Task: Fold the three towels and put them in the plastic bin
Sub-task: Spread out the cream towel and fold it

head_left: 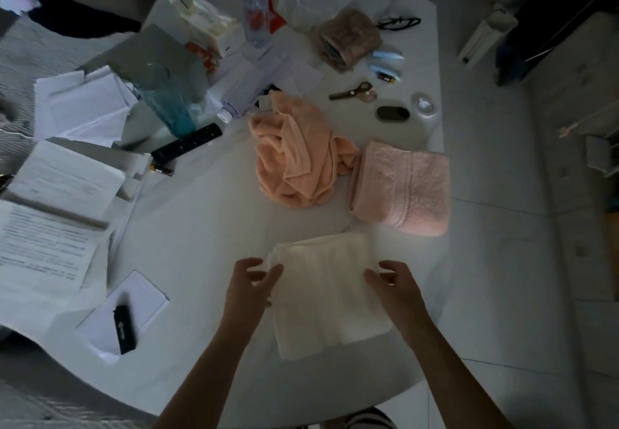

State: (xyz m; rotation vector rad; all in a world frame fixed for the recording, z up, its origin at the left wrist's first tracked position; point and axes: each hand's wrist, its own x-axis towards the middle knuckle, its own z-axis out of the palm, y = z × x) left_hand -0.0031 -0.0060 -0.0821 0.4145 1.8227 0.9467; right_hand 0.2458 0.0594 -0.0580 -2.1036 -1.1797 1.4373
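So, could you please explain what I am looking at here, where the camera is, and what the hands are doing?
There is no machine here: a person wears one wide-angle camera on the head, looking down at their own bare hands over a white table. That is why the arms enter from the bottom edge.

Three towels lie on the table. Nearest is a cream towel, lying flat and folded. The left hand sits at its left edge and the right hand at its right edge, fingers loosely curled; whether they actually pinch the cloth is hard to tell. Beyond it, a pink towel lies folded, and beside that a peach towel is still crumpled.

The rest is clutter: papers, scissors, a remote. I see no plastic bin.
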